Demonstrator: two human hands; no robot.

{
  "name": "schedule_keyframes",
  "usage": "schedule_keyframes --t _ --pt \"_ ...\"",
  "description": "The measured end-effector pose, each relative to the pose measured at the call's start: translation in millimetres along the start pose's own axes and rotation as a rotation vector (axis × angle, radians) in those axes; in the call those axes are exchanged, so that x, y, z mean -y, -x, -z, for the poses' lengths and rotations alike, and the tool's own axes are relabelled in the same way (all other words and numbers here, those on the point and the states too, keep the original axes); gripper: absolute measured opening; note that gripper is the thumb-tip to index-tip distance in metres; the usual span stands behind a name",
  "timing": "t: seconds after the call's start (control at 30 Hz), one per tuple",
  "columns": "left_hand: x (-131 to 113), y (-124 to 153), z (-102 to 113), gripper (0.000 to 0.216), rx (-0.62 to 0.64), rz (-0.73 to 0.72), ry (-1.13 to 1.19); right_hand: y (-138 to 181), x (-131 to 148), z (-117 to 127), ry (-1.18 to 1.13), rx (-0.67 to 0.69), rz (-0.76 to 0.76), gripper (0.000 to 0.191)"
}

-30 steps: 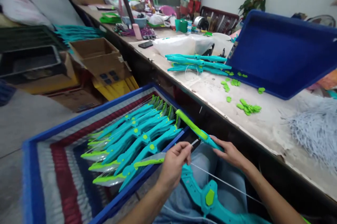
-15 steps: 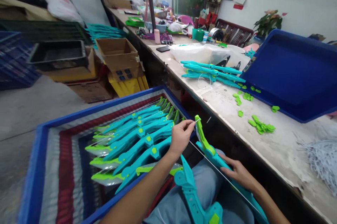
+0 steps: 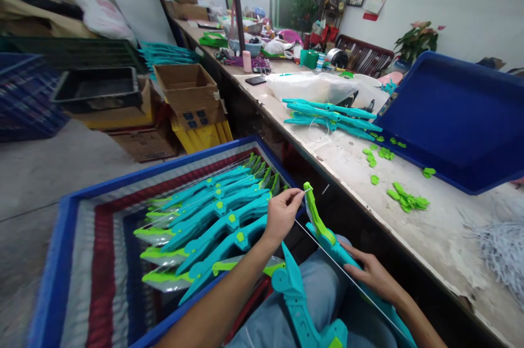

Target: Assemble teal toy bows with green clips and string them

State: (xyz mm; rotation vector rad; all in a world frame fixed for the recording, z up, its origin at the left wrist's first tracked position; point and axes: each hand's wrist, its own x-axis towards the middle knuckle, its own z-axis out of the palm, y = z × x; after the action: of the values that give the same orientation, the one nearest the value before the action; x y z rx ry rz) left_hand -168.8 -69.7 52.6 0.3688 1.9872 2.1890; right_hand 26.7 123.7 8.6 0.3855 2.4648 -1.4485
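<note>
A teal and green toy bow (image 3: pixel 323 236) stands over my lap with its green tip pointing up. My left hand (image 3: pixel 282 214) is closed in a pinch on the white string (image 3: pixel 327 255) at that tip. My right hand (image 3: pixel 370 277) grips the bow's teal limb lower down. The string runs taut from the tip down to the lower right. A second teal bow part (image 3: pixel 298 304) lies across my jeans below the hands.
A blue crate (image 3: pixel 61 261) to my left holds several finished bows (image 3: pixel 208 222) on a striped cloth. The long workbench (image 3: pixel 413 228) on the right carries more teal bows (image 3: pixel 327 113), loose green pieces (image 3: pixel 405 198), a tilted blue tray (image 3: pixel 458 119) and white string bundles (image 3: pixel 503 250). Cardboard boxes (image 3: pixel 188 91) stand beyond.
The bow swung from lying flat to standing upright. My left hand rose with the string to the green tip, and my right hand slid down the limb.
</note>
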Motion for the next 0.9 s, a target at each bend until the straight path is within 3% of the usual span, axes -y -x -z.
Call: schedule_keyframes --t 0.3,0.43,0.5,0.57,0.67,0.73,0.9 --pt "3 -5 -5 0.022 0.064 0.036 0.033 2 2 -4 0.062 0.014 -0.005 0.065" --pt "0 -8 5 0.047 0.261 0.164 0.120 8 -2 -12 0.126 -0.021 0.010 0.060" --pt "-1 -6 12 0.048 0.355 0.210 0.139 12 -5 -15 0.204 -0.065 0.023 0.056" --pt "-1 -1 18 0.044 0.363 0.222 0.144 15 -2 -15 0.343 -0.145 0.037 0.052" --pt "0 8 22 0.041 0.335 0.224 0.161 4 25 -12 0.491 -0.356 0.146 0.044" --pt "0 13 23 0.040 0.333 0.227 0.172 -15 57 -10 0.447 -0.473 0.285 0.038" --pt "3 20 26 0.039 0.349 0.221 0.174 -79 128 -11 0.199 -0.387 0.496 0.025"
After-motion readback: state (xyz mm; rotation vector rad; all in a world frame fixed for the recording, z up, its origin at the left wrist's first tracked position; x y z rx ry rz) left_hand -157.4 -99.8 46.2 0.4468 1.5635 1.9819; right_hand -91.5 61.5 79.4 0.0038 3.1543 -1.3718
